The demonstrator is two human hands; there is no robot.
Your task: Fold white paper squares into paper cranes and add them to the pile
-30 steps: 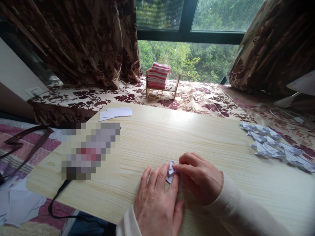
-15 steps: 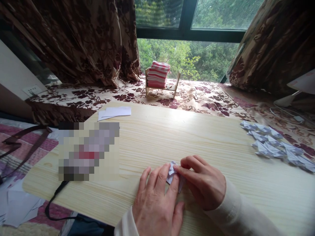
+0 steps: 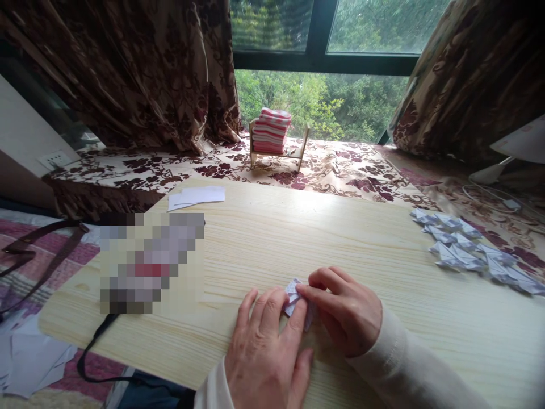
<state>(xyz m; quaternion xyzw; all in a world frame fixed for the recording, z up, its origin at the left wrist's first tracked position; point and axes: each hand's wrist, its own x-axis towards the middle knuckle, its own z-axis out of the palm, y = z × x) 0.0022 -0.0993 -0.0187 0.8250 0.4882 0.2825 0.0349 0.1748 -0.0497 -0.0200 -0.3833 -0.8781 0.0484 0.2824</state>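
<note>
A small piece of folded white paper (image 3: 292, 291) lies on the light wooden table (image 3: 264, 238), directly before me. My left hand (image 3: 264, 341) rests flat over its near left side, fingers spread, the index and middle fingertips pressing on it. From the right, my right hand (image 3: 347, 309) reaches in with fingers curled and its fingertips at a fold of the paper. Part of the paper is hidden under both hands.
Several folded paper pieces (image 3: 457, 250) sit in rows at the right. Paper strips (image 3: 196, 197) lie at the back left, near a blurred-out object (image 3: 155, 267) with a black cable (image 3: 91, 341). Loose paper sheets (image 3: 38, 355) are lower left. A rack holds folded striped cloths (image 3: 270, 133) by the window.
The whole view has shifted slightly, so things appear a little further left. Both hands stay at the folded paper, with only small finger movement.
</note>
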